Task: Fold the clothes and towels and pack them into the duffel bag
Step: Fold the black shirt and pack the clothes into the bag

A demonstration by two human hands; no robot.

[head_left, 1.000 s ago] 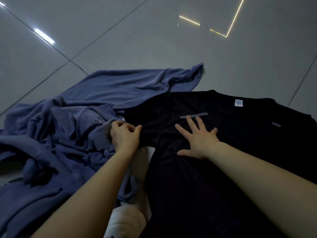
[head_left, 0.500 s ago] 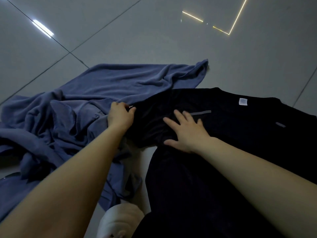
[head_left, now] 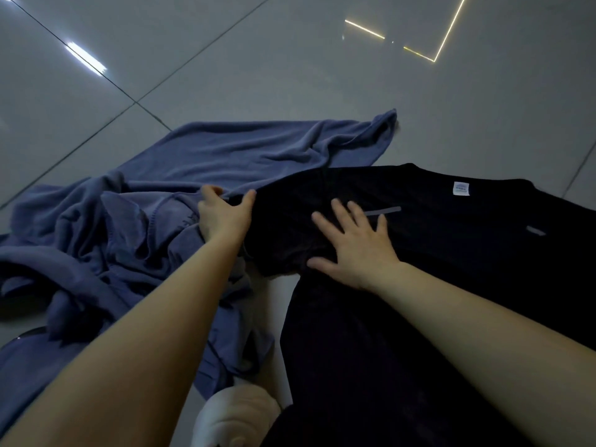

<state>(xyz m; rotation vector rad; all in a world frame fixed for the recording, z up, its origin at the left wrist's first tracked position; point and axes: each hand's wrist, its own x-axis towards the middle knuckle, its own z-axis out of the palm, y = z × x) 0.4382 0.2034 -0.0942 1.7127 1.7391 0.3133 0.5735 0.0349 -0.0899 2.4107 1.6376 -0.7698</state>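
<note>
A black T-shirt (head_left: 451, 285) lies spread on the tiled floor, its white neck label (head_left: 460, 188) at the far side. My left hand (head_left: 224, 216) grips the end of the shirt's left sleeve (head_left: 283, 227), where it meets the blue cloth. Flat on the shirt near the sleeve seam lies my right hand (head_left: 358, 246), fingers spread, pressing the fabric down. A crumpled blue towel or blanket (head_left: 145, 227) covers the floor to the left. No duffel bag shows in view.
A rolled white cloth (head_left: 235, 417) lies at the bottom edge between my arms. Glossy grey floor tiles (head_left: 290, 59) stretch beyond the clothes, with light reflections. A dark rounded object (head_left: 25, 337) peeks out under the blue cloth at the lower left.
My left hand has drawn the black sleeve outward to the left and away from me. My right hand has slid a little left along the shirt and stays flat.
</note>
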